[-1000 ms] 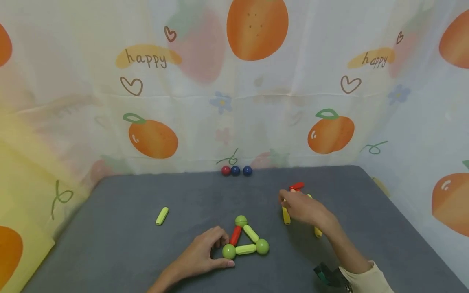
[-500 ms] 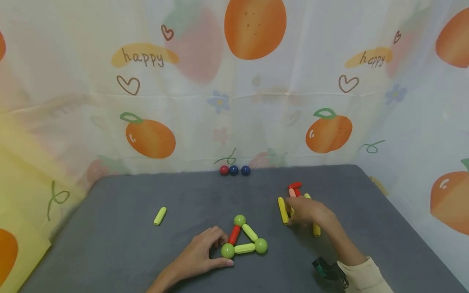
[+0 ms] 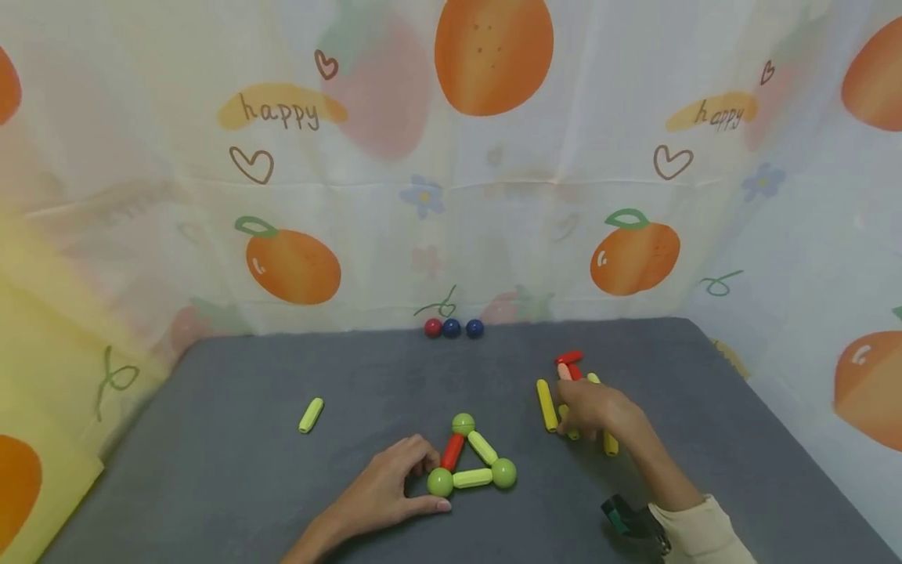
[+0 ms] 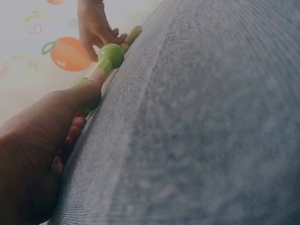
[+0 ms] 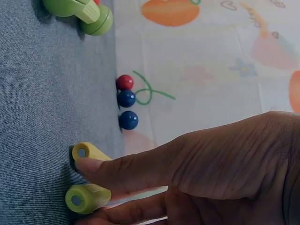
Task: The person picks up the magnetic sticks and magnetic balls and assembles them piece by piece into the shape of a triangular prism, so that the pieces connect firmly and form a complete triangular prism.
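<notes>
A triangle of green balls joined by rods lies at the front centre; one side is a red rod (image 3: 453,452), another a light green rod (image 3: 473,478). My left hand (image 3: 395,482) holds its left green ball (image 3: 440,482), fingers behind and thumb in front. At the right, my right hand (image 3: 592,407) reaches down over a loose group of rods. A yellow-green rod (image 5: 86,198) lies between its thumb and fingers, with space showing between thumb and rod. The thumb overlaps the end of a yellow rod (image 5: 80,151) in the right wrist view.
One red ball (image 3: 433,328) and two blue balls (image 3: 475,329) sit along the back edge. A single light green rod (image 3: 311,415) lies at the left. Red rods (image 3: 569,357) and a pink rod (image 3: 563,371) lie behind my right hand; another yellow rod (image 3: 610,442) is beside it.
My right hand has moved down and slightly right, from over the yellow rod to the yellow-green rod beside it. The left hand and the triangle have stayed in place.
</notes>
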A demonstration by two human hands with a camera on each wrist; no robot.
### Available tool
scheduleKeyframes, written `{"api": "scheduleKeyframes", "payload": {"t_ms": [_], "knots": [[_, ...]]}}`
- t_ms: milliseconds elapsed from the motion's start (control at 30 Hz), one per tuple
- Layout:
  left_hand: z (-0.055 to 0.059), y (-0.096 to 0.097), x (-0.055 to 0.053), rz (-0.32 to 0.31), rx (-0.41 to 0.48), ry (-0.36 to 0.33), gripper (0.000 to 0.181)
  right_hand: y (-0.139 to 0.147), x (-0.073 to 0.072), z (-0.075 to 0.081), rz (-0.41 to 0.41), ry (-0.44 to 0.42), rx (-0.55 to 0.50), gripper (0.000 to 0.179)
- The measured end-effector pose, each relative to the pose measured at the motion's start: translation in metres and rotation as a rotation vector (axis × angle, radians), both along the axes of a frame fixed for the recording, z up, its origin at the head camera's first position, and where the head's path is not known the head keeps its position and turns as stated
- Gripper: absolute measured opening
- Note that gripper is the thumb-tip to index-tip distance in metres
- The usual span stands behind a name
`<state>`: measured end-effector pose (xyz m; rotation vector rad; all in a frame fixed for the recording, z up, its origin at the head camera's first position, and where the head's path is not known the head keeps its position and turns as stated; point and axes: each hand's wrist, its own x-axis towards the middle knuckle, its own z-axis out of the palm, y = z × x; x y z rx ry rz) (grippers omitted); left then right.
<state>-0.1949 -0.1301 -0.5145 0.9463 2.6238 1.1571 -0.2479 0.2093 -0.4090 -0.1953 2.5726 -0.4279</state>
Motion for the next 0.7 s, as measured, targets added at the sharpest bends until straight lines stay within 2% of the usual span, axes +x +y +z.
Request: {"api": "scheduleKeyframes", "payload": {"t_ms": [167, 433, 533, 700], "knots": [[-0.001, 0.001, -0.001, -0.012, 0.021, 0.03, 0.039, 0.001, -0.001, -0.003, 0.033, -0.003, -0.004, 0.027], [-0.002, 0.0, 0.0, -0.016, 0.022, 0.022, 0.038, 0.001, 0.004, 0.002, 0.032, -0.026, -0.011, 0.031], [-0.001, 0.001, 0.001, -0.011, 0.019, 0.016, 0.038, -0.002, 0.006, 0.009, 0.065, 0.037, -0.032, 0.03], [0.0, 0.001, 0.0, -0.001, 0.018, 0.007, 0.037, -0.01, 0.01, 0.021, 0.24, 0.186, -0.136, 0.03]]}}
